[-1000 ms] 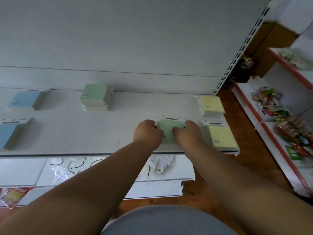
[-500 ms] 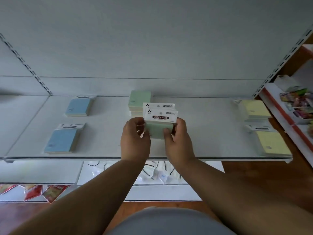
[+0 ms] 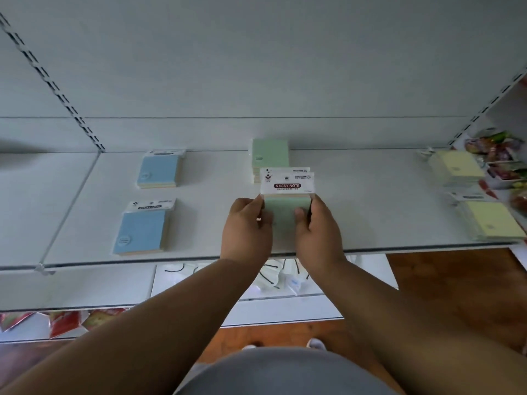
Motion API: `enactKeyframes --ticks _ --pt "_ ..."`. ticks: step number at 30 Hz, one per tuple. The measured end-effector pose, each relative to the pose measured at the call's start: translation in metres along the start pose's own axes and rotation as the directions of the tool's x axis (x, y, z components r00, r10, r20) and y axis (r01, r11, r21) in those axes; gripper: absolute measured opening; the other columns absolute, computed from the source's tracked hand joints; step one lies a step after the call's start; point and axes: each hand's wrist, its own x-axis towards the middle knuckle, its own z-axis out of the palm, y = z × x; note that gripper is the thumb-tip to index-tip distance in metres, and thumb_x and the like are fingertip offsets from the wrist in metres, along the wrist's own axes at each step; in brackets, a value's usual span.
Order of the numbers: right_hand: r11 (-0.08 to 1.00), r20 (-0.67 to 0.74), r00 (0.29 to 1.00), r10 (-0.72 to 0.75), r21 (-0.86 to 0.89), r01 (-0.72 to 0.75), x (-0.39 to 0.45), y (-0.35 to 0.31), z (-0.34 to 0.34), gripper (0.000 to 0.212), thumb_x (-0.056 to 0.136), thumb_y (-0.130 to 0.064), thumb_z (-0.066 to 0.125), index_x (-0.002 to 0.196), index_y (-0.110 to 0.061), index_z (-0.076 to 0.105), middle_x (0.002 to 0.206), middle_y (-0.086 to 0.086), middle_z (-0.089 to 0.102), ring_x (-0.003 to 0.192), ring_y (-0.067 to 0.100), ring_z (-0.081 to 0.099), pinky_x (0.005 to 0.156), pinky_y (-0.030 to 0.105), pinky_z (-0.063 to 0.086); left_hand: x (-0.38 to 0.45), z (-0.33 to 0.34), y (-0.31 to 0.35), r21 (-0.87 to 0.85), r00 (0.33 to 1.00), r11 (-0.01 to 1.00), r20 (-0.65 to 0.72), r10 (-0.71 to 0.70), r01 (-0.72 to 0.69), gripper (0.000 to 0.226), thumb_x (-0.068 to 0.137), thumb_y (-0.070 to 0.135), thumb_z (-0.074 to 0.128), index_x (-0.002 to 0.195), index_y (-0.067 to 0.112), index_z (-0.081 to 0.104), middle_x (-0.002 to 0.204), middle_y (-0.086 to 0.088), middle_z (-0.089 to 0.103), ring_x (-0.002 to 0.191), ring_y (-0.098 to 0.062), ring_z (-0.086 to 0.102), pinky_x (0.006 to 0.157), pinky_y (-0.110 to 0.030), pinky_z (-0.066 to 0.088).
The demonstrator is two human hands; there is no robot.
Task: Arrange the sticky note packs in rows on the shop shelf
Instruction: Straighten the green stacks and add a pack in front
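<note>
Both hands are clamped on one thing between them: the left hand (image 3: 247,223) grips the left edge and the right hand (image 3: 316,226) the right edge of a green sticky note bundle (image 3: 286,206), thumbs laid on its face. It looks like two packs held together, since two white header cards show at the top, one behind the other. The bundle is tilted up off the shelf (image 3: 370,212), header end pointing away from the hands toward the back wall, so its long axis runs front to back.

Straight beyond the fingertips, just behind the held bundle, lies the green stack (image 3: 270,155) against the back. I judge the open spot in front of it is the target; both hands are equally near.

Well off to the left hand's side sit two blue packs (image 3: 144,232), one behind the other; well off to the right, two yellow packs (image 3: 490,220) likewise.
</note>
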Motion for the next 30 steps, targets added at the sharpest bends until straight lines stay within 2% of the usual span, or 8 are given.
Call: enactKeyframes --ticks 5,7,10,12,15,19,24,30 --pt "0.963 0.163 0.979 0.121 -0.258 -0.076 0.021 0.000 0.004 0.026 0.095 -0.032 0.050 0.086 -0.009 0.061 0.096 0.017 0.060 0.075 0.028 0.053 0.066 0.025 0.033 0.020 -0.019 -0.001 0.248 0.949 0.957 0.238 -0.208 0.148 0.022 0.090 0.016 0.049 0.068 0.014 0.051 0.075 -0.007 0.056 0.071 -0.028 0.052 0.057 -0.027 0.031" --pt "0.935 0.205 0.962 0.181 -0.340 -0.104 0.030 -0.004 0.007 0.032 0.094 -0.035 0.052 0.084 -0.008 0.064 0.088 0.017 0.064 0.077 0.031 0.055 0.065 0.026 0.032 0.028 -0.020 -0.002 0.311 0.898 0.930 0.324 -0.297 0.195 0.026 0.091 0.019 0.047 0.066 0.012 0.051 0.068 -0.005 0.052 0.073 -0.029 0.050 0.058 -0.027 0.033" --pt "0.907 0.200 0.955 0.217 -0.402 -0.122 0.037 -0.011 0.006 0.033 0.093 -0.040 0.053 0.075 -0.013 0.054 0.073 0.006 0.053 0.076 0.028 0.051 0.065 0.027 0.031 0.033 -0.021 -0.002 0.304 0.895 0.931 0.330 -0.299 0.200 0.025 0.093 0.027 0.047 0.078 0.010 0.057 0.083 -0.010 0.060 0.083 -0.031 0.054 0.067 -0.028 0.036" --pt "0.920 0.202 0.962 0.183 -0.380 -0.095 0.032 -0.011 0.001 0.033 0.093 -0.045 0.053 0.088 -0.012 0.060 0.081 0.003 0.058 0.083 0.028 0.057 0.068 0.028 0.037 0.023 -0.025 -0.007 0.235 0.918 0.950 0.289 -0.272 0.208 0.027 0.093 0.032 0.051 0.107 0.011 0.061 0.104 -0.008 0.066 0.095 -0.029 0.059 0.078 -0.029 0.043" --pt "0.965 0.256 0.961 0.104 -0.259 -0.035 0.013 -0.007 -0.010 0.043 0.086 -0.047 0.064 0.115 -0.017 0.057 0.100 -0.003 0.064 0.088 0.017 0.061 0.074 0.028 0.046 0.001 -0.034 -0.015 0.108 0.944 0.985 0.288 -0.159 0.133 0.059 0.085 0.033 0.064 0.139 0.023 0.044 0.117 0.003 0.059 0.095 -0.015 0.063 0.086 -0.028 0.048" --pt "0.980 0.326 0.945 -0.009 -0.184 0.072 -0.001 0.001 -0.015 0.061 0.069 -0.035 0.083 0.123 -0.025 0.056 0.106 -0.009 0.063 0.086 0.006 0.061 0.074 0.017 0.050 -0.007 -0.032 -0.028 0.139 0.957 0.990 0.289 -0.021 -0.020 0.057 0.077 0.017 0.068 0.131 0.027 0.054 0.113 0.004 0.062 0.090 -0.011 0.061 0.084 -0.023 0.048" --pt "0.969 0.289 0.957 -0.036 -0.223 0.104 -0.006 0.007 -0.014 0.056 0.073 -0.026 0.080 0.124 -0.023 0.058 0.104 -0.003 0.063 0.085 0.011 0.060 0.080 0.027 0.051 -0.009 -0.027 -0.032 0.174 0.962 0.979 0.266 0.061 -0.110 0.049 0.079 0.014 0.068 0.127 0.021 0.060 0.107 -0.001 0.063 0.095 -0.019 0.061 0.084 -0.026 0.047" --pt "0.973 0.314 0.949 -0.037 -0.206 0.107 -0.006 0.002 -0.016 0.056 0.072 -0.027 0.079 0.123 -0.022 0.058 0.104 -0.004 0.062 0.077 0.007 0.056 0.069 0.018 0.041 -0.003 -0.032 -0.032 0.169 0.942 0.978 0.329 0.059 -0.120 0.053 0.076 0.022 0.072 0.126 0.023 0.057 0.111 0.001 0.062 0.089 -0.015 0.062 0.083 -0.026 0.049"
